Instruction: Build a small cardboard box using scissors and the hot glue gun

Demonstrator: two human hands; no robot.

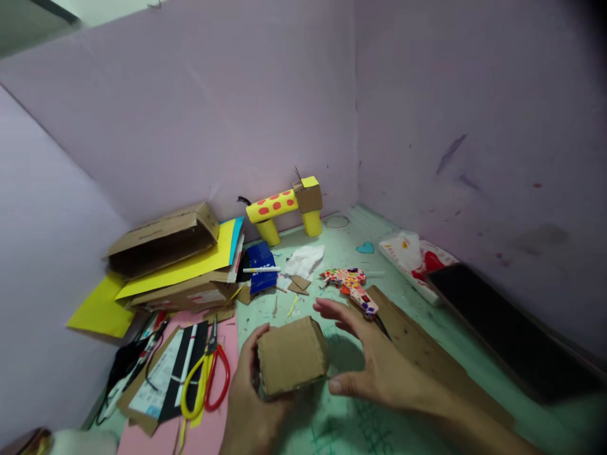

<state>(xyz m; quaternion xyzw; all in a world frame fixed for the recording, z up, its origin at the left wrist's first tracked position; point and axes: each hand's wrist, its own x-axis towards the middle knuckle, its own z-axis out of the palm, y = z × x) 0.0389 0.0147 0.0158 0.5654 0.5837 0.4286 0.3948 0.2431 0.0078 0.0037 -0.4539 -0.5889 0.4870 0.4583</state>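
My left hand [249,398] is closed round the lower left side of a small brown cardboard box [291,355], holding it just above the green mat. My right hand [370,360] hovers at the box's right side with fingers spread and thumb stretched toward it; nothing is in it. Just beyond my right fingers lies a glue gun covered in coloured spots [353,285].
A yellow tube figure with red dots [284,208] stands at the back. Cardboard boxes and yellow sheets [175,256] pile at left. Scissors with yellow and red handles [208,373] lie at front left. A tissue pack [412,259] and a dark tablet [502,328] lie at right.
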